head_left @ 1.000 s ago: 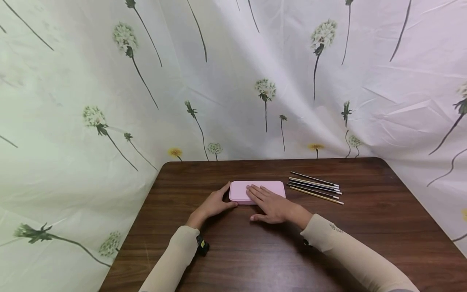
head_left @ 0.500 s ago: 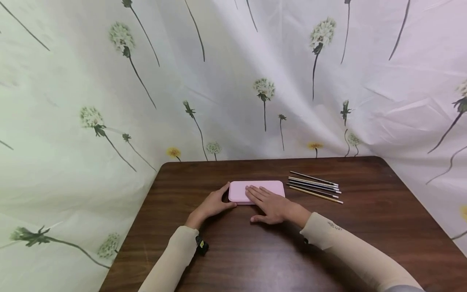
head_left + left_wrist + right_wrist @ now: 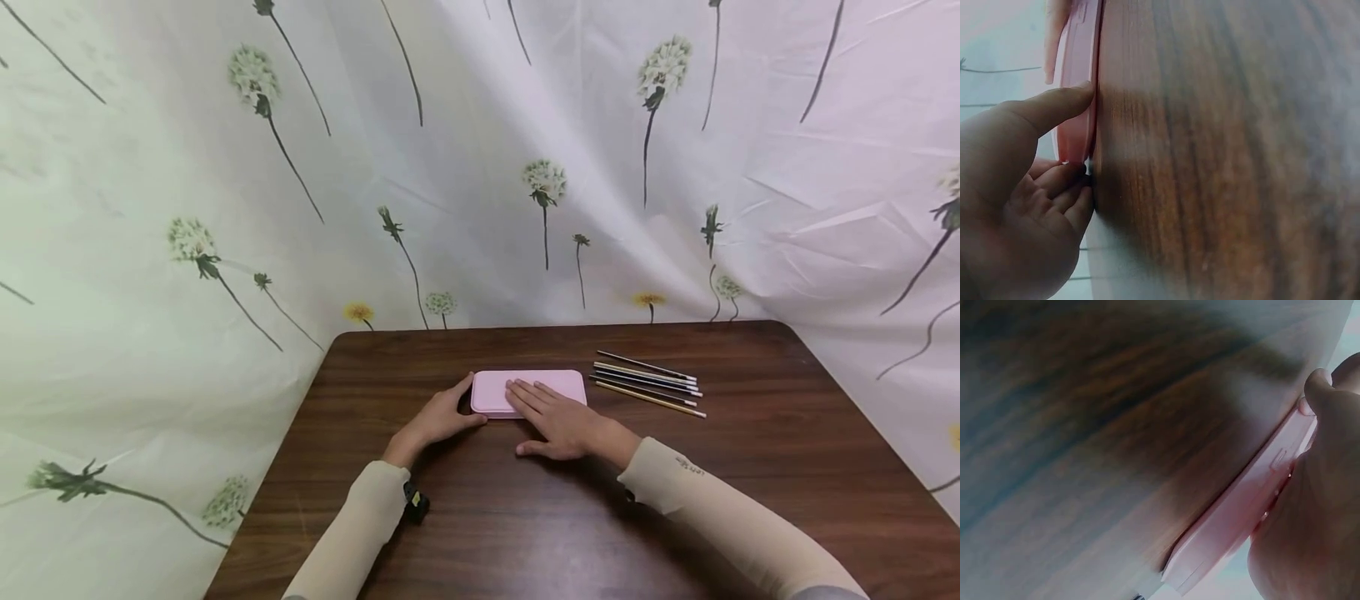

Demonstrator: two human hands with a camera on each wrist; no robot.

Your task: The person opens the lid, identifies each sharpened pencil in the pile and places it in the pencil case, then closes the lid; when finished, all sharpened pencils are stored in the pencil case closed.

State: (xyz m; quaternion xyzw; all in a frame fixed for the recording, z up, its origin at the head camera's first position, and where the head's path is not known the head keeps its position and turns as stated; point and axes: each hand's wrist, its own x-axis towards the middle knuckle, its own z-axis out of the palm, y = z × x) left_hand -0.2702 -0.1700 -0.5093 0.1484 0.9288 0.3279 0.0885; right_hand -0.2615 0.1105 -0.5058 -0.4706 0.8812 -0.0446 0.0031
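Note:
A pink pencil case (image 3: 491,392) lies closed and flat on the table, long side toward me. My left hand (image 3: 442,418) holds its left end, thumb at the front side and fingers around the end. In the left wrist view, the thumb of the left hand (image 3: 1010,181) touches the case's side (image 3: 1079,69), and its fingers bend behind the end. My right hand (image 3: 566,425) rests on the lid with straight fingers, thumb apart on the near side. From the right wrist, the right hand (image 3: 1316,500) covers part of the pencil case (image 3: 1235,503).
Several thin pencils (image 3: 647,379), dark and gold with white ends, lie loosely side by side just right of the case. The brown wooden table (image 3: 525,533) reaches back to a white curtain (image 3: 465,167) printed with dandelions.

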